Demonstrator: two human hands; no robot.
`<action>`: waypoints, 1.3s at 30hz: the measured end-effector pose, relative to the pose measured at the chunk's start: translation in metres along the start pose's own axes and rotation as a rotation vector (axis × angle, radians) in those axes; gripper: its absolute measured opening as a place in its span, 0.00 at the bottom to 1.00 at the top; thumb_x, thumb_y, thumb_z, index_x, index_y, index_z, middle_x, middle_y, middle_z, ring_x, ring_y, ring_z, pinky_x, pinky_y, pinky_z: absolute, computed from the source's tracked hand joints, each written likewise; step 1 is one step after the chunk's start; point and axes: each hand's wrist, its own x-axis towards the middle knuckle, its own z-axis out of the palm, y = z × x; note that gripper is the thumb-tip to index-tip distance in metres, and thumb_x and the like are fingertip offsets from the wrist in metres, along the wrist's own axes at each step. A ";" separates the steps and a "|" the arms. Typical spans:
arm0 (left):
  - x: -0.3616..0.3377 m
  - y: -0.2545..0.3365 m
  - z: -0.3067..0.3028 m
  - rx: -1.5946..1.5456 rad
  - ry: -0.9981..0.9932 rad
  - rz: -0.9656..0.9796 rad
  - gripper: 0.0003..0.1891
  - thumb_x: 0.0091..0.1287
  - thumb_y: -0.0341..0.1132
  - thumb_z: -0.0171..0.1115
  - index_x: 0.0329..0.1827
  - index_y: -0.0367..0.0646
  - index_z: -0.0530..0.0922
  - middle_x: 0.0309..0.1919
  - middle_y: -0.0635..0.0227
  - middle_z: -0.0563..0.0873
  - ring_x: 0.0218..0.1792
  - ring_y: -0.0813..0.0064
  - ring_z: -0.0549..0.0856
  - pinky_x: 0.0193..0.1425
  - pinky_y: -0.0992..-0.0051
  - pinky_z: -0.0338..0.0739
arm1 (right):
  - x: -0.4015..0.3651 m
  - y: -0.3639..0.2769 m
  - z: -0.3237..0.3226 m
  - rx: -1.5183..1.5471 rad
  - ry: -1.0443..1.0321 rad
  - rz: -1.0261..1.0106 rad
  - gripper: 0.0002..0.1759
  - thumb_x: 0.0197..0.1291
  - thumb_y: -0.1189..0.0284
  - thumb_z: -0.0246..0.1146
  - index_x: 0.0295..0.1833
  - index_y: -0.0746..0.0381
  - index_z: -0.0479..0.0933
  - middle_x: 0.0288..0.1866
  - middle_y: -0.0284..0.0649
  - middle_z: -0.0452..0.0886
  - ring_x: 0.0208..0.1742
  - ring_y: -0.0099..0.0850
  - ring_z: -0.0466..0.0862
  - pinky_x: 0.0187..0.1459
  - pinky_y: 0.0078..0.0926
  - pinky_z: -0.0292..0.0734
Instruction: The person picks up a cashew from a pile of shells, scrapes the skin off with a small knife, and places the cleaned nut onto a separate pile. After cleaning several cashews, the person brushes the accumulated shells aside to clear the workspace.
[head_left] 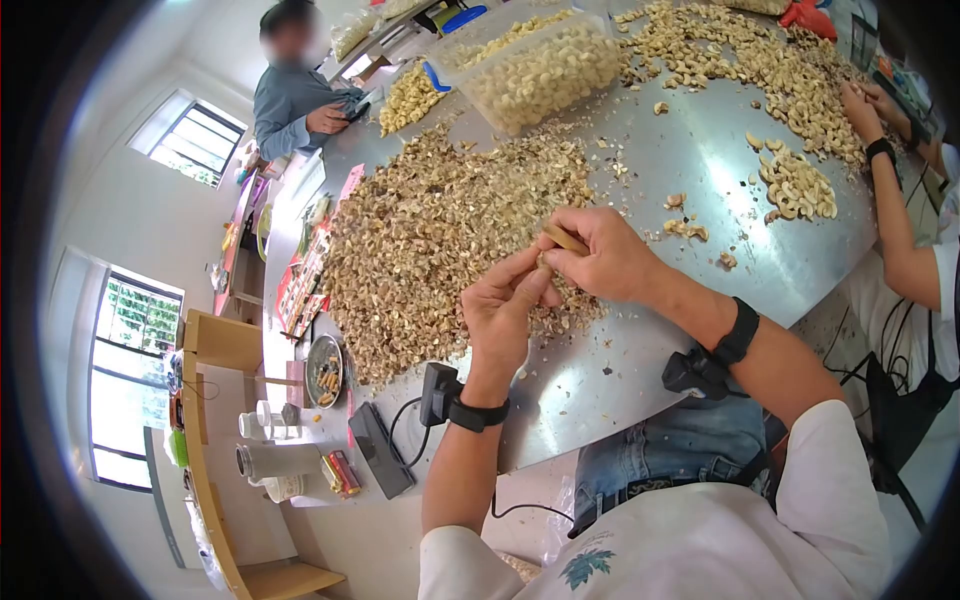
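Observation:
My left hand [508, 305] is closed in a pinch, with a small pale cashew nut [542, 260] between thumb and fingertips, mostly hidden. Touching it from the right is my right hand [607, 256], fingers wrapped round a short tool with a tan wooden handle [565, 239]. The tool's working end is hidden by the fingers. Both hands are raised over the near right edge of a large heap of brown, broken shell and skin pieces [440, 230]. Crumbs are scattered on the metal table [600, 400] below them.
A clear tub of cashews [545, 75] stands behind the heap. More cashews [800, 185] lie to the right, near a co-worker's hands [868, 112]. Another person [292, 95] stands at far left. A round metal dish [323, 370], a dark phone [381, 450] and jars [275, 460] sit at left.

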 end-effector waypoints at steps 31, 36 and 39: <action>0.005 0.004 -0.006 -0.293 -0.011 -0.053 0.12 0.66 0.23 0.55 0.51 0.30 0.77 0.40 0.57 0.85 0.36 0.71 0.85 0.44 0.73 0.83 | 0.003 0.000 -0.010 0.271 -0.144 0.107 0.03 0.57 0.79 0.59 0.35 0.67 0.76 0.26 0.32 0.77 0.27 0.18 0.77 0.29 0.17 0.73; 0.001 0.005 0.001 -0.238 0.051 -0.078 0.12 0.64 0.21 0.55 0.51 0.29 0.77 0.45 0.55 0.83 0.43 0.68 0.84 0.52 0.71 0.81 | 0.004 0.015 -0.004 0.000 -0.110 0.016 0.06 0.56 0.75 0.62 0.37 0.67 0.76 0.24 0.31 0.73 0.30 0.19 0.77 0.33 0.19 0.73; 0.000 -0.001 0.003 -0.171 0.089 0.022 0.13 0.62 0.18 0.55 0.49 0.30 0.78 0.44 0.55 0.83 0.40 0.70 0.85 0.49 0.74 0.81 | 0.005 0.011 -0.005 -0.071 -0.152 0.060 0.10 0.54 0.71 0.64 0.37 0.67 0.75 0.24 0.33 0.74 0.32 0.20 0.76 0.33 0.23 0.71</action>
